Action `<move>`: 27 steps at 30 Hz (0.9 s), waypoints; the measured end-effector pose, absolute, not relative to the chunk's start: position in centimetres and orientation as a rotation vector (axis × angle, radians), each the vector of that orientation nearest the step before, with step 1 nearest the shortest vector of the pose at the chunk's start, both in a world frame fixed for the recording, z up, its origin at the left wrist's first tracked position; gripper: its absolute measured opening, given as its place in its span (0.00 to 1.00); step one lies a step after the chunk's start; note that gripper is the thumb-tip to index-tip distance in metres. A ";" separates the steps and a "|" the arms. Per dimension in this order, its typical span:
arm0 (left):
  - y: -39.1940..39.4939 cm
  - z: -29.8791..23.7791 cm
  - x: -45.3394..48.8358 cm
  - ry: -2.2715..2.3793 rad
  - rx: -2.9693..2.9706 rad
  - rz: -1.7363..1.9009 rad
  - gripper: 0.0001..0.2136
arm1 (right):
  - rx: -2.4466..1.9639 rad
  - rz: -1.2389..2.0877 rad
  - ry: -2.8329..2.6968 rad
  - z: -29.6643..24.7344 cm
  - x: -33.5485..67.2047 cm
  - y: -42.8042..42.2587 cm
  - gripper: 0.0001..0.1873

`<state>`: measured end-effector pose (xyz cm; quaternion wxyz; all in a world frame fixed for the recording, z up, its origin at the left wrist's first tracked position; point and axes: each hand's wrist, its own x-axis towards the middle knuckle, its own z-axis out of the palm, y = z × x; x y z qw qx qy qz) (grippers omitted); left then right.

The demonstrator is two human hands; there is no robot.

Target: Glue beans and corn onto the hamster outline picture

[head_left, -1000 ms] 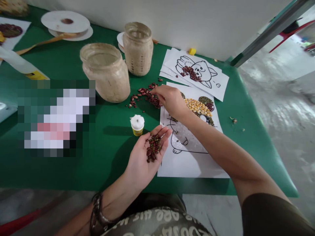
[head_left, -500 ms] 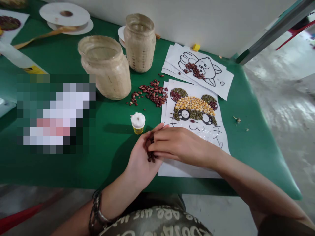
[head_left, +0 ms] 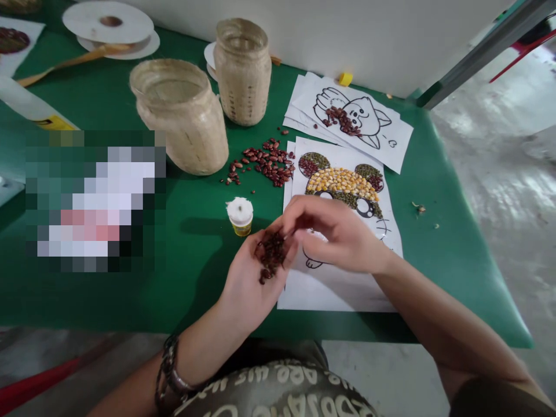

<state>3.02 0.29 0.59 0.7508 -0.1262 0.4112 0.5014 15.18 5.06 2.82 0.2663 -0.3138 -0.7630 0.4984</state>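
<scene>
My left hand (head_left: 249, 281) is palm up and cupped, holding a small heap of dark red beans (head_left: 273, 255). Just to its right, my right hand (head_left: 336, 234) has curled fingers, with the tips at the edge of the left palm; whether a bean sits between them is hidden. Beneath the right hand lies a paper drawing of an animal (head_left: 343, 289), its forehead covered in yellow corn kernels (head_left: 341, 182) and its ears and eye band in green and red beans. A small tub of white paste (head_left: 240, 215) stands beyond my left hand.
Loose red beans (head_left: 271, 162) lie on the green table (head_left: 191, 301). Two twine-wrapped jars (head_left: 185, 121) stand behind them. Other drawings (head_left: 377, 130), one bearing beans, lie at the back right. A ribbon spool (head_left: 108, 23) is at the back left; a blurred patch covers the left.
My right hand has lifted from the left palm and shifted slightly right and away from me, uncovering the beans there. The left hand remains cupped.
</scene>
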 end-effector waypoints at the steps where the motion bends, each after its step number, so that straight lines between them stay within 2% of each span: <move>1: 0.3 0.6 3.0 0.869 -0.304 1.092 0.16 | -0.876 1.507 -1.835 2.8 15.6 5.4 0.05; 4: 0.2 0.6 3.0 0.794 -0.379 1.077 0.14 | -0.989 1.798 -1.171 2.8 16.7 6.3 0.06; 8: 0.2 0.6 3.0 0.780 -0.387 1.070 0.15 | -1.160 1.774 -0.815 2.5 17.0 6.1 0.11; 10: 0.3 0.6 3.0 0.781 -0.380 1.072 0.15 | -1.198 1.740 -1.002 2.4 16.7 5.2 0.13; 12: 0.4 0.5 3.1 0.795 -0.370 1.086 0.16 | -1.216 1.597 -1.440 2.5 16.1 3.9 0.13; 15: 0.3 0.3 3.1 0.799 -0.329 1.077 0.17 | -1.110 1.103 -2.218 2.7 15.2 2.3 0.09; 17: 0.2 0.2 3.1 0.796 -0.299 1.054 0.17 | -0.987 0.830 -2.515 2.8 14.7 1.6 0.08; 22: 0.0 0.0 3.1 0.796 -0.279 1.062 0.15 | -0.877 0.612 -2.708 2.4 14.4 1.3 0.10; 27: 0.1 -0.1 2.9 0.793 -0.291 1.062 0.15 | -0.918 0.727 -2.675 2.2 14.0 1.5 0.09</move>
